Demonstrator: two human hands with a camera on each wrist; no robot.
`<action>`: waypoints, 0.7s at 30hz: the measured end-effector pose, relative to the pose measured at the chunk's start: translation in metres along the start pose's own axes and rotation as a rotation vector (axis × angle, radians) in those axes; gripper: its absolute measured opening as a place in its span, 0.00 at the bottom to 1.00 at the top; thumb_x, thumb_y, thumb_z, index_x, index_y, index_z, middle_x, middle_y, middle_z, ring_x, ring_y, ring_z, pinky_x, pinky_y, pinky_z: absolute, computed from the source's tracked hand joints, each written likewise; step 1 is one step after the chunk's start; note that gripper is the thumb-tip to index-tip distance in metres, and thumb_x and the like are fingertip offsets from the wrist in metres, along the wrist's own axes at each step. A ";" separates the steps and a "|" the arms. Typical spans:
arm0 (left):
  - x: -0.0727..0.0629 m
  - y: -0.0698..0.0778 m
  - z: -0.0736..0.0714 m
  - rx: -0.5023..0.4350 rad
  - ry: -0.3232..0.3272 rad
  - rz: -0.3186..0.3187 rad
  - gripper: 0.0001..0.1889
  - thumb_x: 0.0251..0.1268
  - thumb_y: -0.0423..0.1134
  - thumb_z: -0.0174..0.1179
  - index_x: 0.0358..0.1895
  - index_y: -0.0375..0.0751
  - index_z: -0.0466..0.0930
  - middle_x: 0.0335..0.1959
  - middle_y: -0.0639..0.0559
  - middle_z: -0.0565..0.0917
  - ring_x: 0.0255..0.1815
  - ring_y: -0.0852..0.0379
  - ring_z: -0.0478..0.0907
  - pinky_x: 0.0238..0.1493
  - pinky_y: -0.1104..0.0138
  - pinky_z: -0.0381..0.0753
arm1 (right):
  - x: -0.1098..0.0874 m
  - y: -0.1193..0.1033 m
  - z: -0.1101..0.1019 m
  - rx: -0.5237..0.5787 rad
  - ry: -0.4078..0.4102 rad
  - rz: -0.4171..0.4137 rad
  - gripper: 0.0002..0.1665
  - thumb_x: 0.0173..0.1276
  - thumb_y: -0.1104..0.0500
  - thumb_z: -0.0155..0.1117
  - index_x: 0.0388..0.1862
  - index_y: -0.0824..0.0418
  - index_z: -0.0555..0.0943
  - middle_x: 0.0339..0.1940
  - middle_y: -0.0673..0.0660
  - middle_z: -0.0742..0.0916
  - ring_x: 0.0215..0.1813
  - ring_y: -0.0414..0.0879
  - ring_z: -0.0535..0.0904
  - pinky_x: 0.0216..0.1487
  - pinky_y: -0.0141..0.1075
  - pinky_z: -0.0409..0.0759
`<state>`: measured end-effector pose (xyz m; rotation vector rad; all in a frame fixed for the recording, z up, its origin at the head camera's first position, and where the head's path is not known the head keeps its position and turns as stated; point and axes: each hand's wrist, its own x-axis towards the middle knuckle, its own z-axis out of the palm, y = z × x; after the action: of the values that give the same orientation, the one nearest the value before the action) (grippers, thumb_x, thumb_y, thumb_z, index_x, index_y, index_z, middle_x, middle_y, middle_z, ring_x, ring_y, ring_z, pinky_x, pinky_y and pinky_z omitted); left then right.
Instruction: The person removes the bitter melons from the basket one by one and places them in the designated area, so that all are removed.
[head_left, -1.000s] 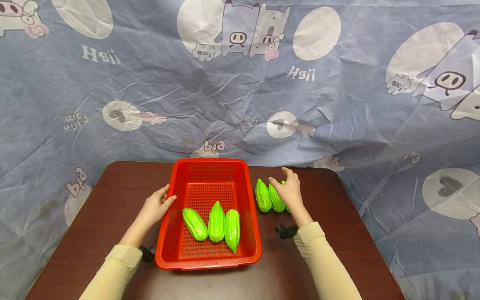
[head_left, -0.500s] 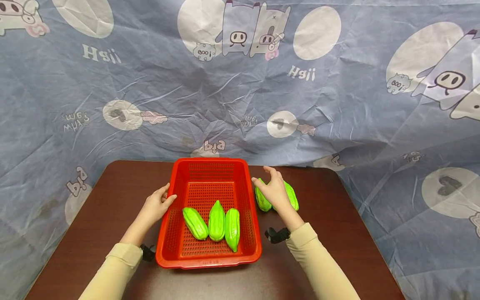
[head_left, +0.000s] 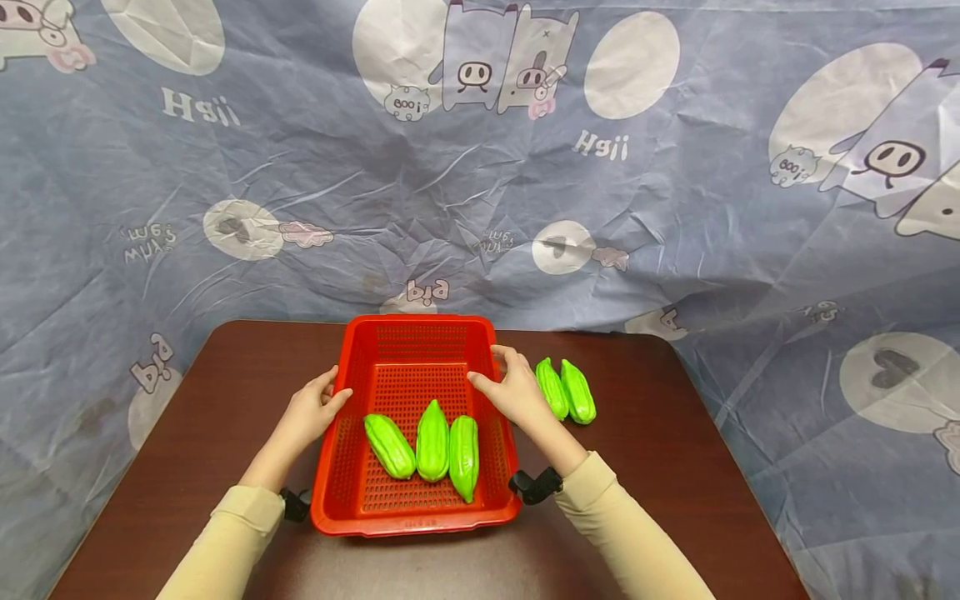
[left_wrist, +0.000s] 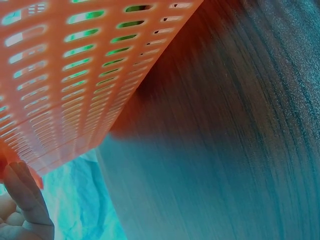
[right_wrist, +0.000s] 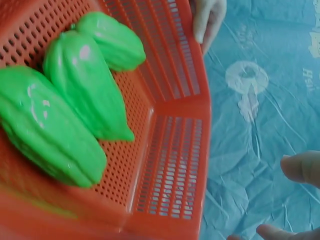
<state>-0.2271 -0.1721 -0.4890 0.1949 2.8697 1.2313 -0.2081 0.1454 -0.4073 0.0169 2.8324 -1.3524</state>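
A red perforated plastic basket (head_left: 435, 527) stands on the table with three bright green, ridged, gourd-like vegetables (head_left: 432, 446) inside, also large in the right wrist view (right_wrist: 85, 85). My left hand (head_left: 309, 414) grips the basket's left rim, thumb on the inner side; in the left wrist view its fingers (left_wrist: 27, 197) lie at the rim. Above the right rim hovers my right hand (head_left: 517, 390), thumb and fingers spread. In the right wrist view nothing is between its thumb (right_wrist: 302, 167) and fingers. Two more green gourds (head_left: 578, 392) lie right of it; that hand may hide another.
The dark brown wooden table (head_left: 652, 492) extends on both sides of the basket. Behind it hangs a blue-grey cloth (head_left: 420, 183) with cartoon prints, reaching down to the table's back edge. A black wrist camera (head_left: 536, 485) is close to the basket's right wall.
My right hand has moved left from the gourds outside to the basket's right rim, uncovering two gourds and covering the place of the leftmost one. The left hand and basket have stayed put.
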 end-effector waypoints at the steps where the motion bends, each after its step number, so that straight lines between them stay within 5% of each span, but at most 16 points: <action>1: 0.000 0.000 0.000 0.002 0.002 0.002 0.32 0.73 0.39 0.56 0.72 0.24 0.59 0.52 0.27 0.78 0.46 0.40 0.80 0.45 0.52 0.82 | -0.001 -0.001 0.002 0.001 -0.008 0.004 0.40 0.65 0.50 0.68 0.71 0.63 0.67 0.65 0.66 0.75 0.65 0.62 0.72 0.60 0.55 0.75; 12: -0.001 0.002 -0.001 0.000 -0.015 -0.016 0.32 0.73 0.39 0.56 0.73 0.24 0.58 0.53 0.28 0.77 0.47 0.40 0.79 0.45 0.52 0.82 | -0.004 -0.001 0.025 -0.014 -0.119 0.078 0.42 0.64 0.48 0.67 0.71 0.66 0.66 0.65 0.68 0.75 0.63 0.61 0.74 0.60 0.54 0.75; 21: 0.000 0.000 0.001 -0.009 -0.012 -0.015 0.33 0.74 0.41 0.56 0.73 0.24 0.58 0.51 0.29 0.79 0.46 0.41 0.79 0.43 0.54 0.82 | -0.004 -0.002 0.036 -0.127 -0.195 0.157 0.42 0.67 0.48 0.66 0.71 0.68 0.65 0.64 0.70 0.74 0.64 0.62 0.74 0.61 0.54 0.74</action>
<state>-0.2269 -0.1714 -0.4896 0.1804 2.8492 1.2362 -0.2038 0.1155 -0.4284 0.0997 2.6844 -1.0793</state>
